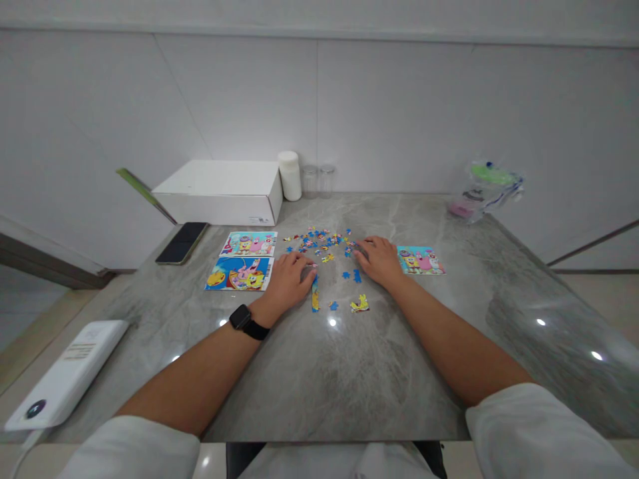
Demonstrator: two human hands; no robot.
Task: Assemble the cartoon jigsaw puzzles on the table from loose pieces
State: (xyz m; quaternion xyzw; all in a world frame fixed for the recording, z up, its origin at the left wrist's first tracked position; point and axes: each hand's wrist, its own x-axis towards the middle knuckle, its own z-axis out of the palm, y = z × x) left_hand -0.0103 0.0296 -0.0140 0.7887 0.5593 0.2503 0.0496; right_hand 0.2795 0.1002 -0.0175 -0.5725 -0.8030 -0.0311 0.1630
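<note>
Loose jigsaw pieces (324, 238) lie in a scattered heap mid-table. My left hand (288, 282), a black watch (248, 322) on its wrist, rests with thumb and forefinger closed around a small puzzle piece (314, 266). That piece is at the top end of a narrow joined strip (315, 298). At the heap's right edge, my right hand (380, 261) lies with fingers apart, fingertips beside some pieces; I see nothing held in it. Between the hands are blue pieces (357, 275). Nearer me lie a single blue piece (333, 306) and a joined yellow cluster (360, 304).
Two cartoon picture cards (248, 244) (238, 274) lie left, another card (423, 260) right. A phone (182, 243), white box (217, 189), white bottle (290, 176) and two clear jars (318, 181) stand or lie behind. A plastic bag (486, 189) is far right, a white device (70, 369) near left.
</note>
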